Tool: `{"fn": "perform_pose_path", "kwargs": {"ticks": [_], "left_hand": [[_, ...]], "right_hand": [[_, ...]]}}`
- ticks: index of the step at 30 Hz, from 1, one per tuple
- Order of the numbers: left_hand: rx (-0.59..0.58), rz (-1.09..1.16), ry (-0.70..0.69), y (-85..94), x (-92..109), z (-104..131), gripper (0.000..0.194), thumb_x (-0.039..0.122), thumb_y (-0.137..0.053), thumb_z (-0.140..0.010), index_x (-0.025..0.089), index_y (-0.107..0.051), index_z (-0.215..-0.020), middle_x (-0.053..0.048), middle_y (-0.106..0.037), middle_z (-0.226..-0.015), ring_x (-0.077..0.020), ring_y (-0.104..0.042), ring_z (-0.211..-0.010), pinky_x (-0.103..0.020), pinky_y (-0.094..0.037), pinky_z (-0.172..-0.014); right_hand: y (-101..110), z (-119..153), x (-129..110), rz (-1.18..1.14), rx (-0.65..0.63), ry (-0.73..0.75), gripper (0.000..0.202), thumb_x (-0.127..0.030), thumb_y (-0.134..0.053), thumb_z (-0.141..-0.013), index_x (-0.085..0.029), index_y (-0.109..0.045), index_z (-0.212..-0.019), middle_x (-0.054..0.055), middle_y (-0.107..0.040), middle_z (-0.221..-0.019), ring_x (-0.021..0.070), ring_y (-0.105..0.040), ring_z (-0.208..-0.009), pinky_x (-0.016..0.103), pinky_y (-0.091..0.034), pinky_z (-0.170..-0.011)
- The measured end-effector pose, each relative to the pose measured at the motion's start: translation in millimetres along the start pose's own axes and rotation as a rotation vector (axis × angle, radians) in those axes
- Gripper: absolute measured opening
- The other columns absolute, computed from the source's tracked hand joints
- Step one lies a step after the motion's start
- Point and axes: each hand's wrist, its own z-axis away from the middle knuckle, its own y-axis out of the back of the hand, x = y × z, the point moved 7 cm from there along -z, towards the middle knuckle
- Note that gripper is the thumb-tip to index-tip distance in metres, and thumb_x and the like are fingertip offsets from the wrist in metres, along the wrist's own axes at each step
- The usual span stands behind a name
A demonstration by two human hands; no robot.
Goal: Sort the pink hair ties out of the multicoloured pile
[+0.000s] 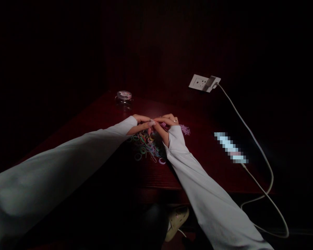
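Hands together in the head view: left hand (138,120) and right hand (169,119) reach in over the dark red table (198,163), and the fingertips meet!

"What's the grip doing?"

"Fingers bent, tips touching at one small spot. Is a loop pinched between them? Cannot tell, either hand; it's too small and too dark in there."

"And the coloured loops (147,146)?"

"Right below the joined fingertips, on the wearer's side, a loose tangle on the tabletop between the two wrists. One pale purple ring (162,161) lies at its near edge. And look, a purple cluster (185,130) just beside the right hand, on its outer side!"

"Who's on the sidelines?"

"A lidded jar (124,100) beyond the left hand, standing upright. Well off to the right, a pixelated bright shape (231,147), with a white cable (246,123) looping round to the plug (211,83) in the wall socket (198,82)."
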Motion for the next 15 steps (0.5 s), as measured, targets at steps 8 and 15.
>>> {"fn": "perform_pose_path", "kwargs": {"ticks": [8,15], "left_hand": [[0.075,0.044,0.018,19.5,-5,-6,0.060,0.068,-0.055,-0.104,0.015,-0.083,-0.095,-0.007,-0.080,-0.075,-0.0148,-0.058,-0.061,-0.028,-0.048,-0.062],[0.187,0.017,0.022,29.6,-31,-19,0.061,0.070,-0.059,-0.101,0.015,-0.086,-0.103,-0.013,-0.086,-0.094,-0.0205,-0.070,-0.080,-0.031,-0.056,-0.075]], "right_hand": [[-2,0,12,-0.126,0.000,-0.071,0.035,-0.052,-0.063,-0.104,-0.027,-0.083,-0.120,0.006,-0.072,-0.101,0.0240,-0.061,-0.098,0.039,-0.047,-0.093],[-42,21,-19,0.090,-0.328,0.140,0.013,-0.038,-0.076,-0.098,-0.029,-0.083,-0.105,0.003,-0.073,-0.096,0.0232,-0.057,-0.101,0.039,-0.037,-0.098]]}}
